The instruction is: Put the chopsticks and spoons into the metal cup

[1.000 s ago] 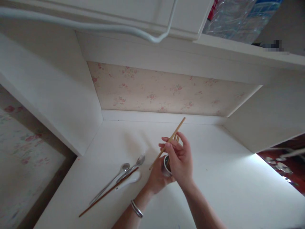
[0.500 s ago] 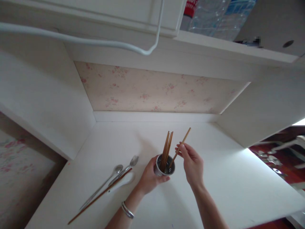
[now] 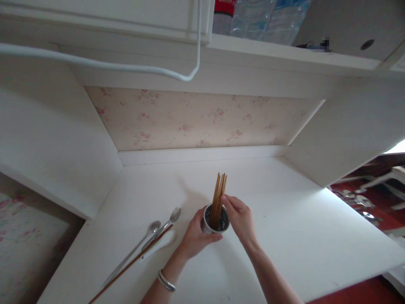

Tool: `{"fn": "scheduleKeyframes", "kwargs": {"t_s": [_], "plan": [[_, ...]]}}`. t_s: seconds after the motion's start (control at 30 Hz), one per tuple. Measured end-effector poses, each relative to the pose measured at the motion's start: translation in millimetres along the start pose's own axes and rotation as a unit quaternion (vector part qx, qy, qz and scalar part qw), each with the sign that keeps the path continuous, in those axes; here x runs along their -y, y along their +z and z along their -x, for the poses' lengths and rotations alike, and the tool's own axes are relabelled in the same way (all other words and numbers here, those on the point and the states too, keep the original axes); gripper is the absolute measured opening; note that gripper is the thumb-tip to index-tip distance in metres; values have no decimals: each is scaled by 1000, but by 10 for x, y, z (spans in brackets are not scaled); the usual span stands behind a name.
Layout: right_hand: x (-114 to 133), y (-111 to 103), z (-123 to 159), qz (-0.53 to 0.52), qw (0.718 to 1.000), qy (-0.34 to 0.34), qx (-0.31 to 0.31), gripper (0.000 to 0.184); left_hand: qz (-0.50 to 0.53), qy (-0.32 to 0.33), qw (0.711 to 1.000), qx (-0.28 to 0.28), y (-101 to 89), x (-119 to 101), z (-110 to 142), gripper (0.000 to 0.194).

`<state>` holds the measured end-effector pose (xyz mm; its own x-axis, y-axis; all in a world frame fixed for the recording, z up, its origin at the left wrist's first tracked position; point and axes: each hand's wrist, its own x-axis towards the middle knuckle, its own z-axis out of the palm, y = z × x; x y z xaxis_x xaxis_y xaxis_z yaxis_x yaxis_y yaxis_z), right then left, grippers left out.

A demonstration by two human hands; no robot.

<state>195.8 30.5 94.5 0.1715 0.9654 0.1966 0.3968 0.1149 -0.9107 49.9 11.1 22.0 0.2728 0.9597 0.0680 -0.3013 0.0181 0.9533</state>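
A small metal cup [image 3: 208, 228] stands on the white desk [image 3: 284, 219] with several brown chopsticks [image 3: 219, 192] upright in it. My left hand [image 3: 193, 238], with a bracelet on its wrist, is wrapped round the cup's left side. My right hand [image 3: 240, 217] rests against the cup's right rim, its fingertips closed near the chopsticks' lower part; whether it still pinches one I cannot make out.
Left of the cup lie two metal spoons [image 3: 155, 232], a white spoon [image 3: 160, 245] and one long brown chopstick [image 3: 126, 266]. White side panels wall the desk in. A floral back panel [image 3: 196, 120], a white cable [image 3: 126, 67] and bottled water [image 3: 259, 21] are above.
My right hand has lowered the chopstick it held into the cup, beside the others, and dropped to the cup's rim. The left hand kept hold of the cup. The camera view shifted.
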Motion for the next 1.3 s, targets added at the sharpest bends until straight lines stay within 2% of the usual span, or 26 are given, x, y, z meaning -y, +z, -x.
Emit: {"fn": "scheduleKeyframes", "kwargs": {"t_s": [0.17,0.23,0.37,0.5,0.57,0.7,0.77,0.83,0.87,0.9,0.97,1.03,1.07,1.1,1.17,1.3], "plan": [[-206,11,42,-61,998,8,20,37,-8,5,1000,-3,14,0,0,86],[-327,19,110,-113,992,10,56,50,-7,8,1000,6,23,-26,7,84],[-540,52,327,-179,973,-1,149,85,-37,12,999,29,27,-110,23,76],[-647,101,473,-219,961,27,169,108,-115,42,992,17,23,-187,39,73],[-691,121,491,-222,960,38,163,104,-173,48,984,8,15,-218,86,71],[-786,145,491,-202,966,37,157,79,-285,21,958,-15,-71,-292,359,76],[-818,147,495,-198,966,42,158,76,-334,-9,941,-59,-178,-350,584,63],[-833,144,498,-199,965,46,165,78,-412,-43,904,-102,-334,-429,839,30],[-836,141,498,-199,964,47,169,78,-454,-54,881,-122,-428,-473,971,23],[-838,137,496,-197,964,48,172,78,-498,-70,852,-146,-526,-518,1102,22],[-840,130,489,-189,965,50,177,77,-584,-116,776,-207,-719,-599,1350,24],[-842,122,482,-178,967,53,177,77,-639,-200,698,-254,-872,-652,1560,26],[-844,119,479,-171,967,54,178,76,-649,-241,672,-264,-925,-665,1645,28],[-846,116,478,-166,968,55,179,76,-654,-275,650,-273,-959,-668,1712,30],[-854,114,480,-161,969,54,182,77,-659,-312,624,-280,-981,-649,1791,32],[-893,122,500,-165,966,45,192,77,-692,-321,586,-275,-933,-573,1757,38]]}}
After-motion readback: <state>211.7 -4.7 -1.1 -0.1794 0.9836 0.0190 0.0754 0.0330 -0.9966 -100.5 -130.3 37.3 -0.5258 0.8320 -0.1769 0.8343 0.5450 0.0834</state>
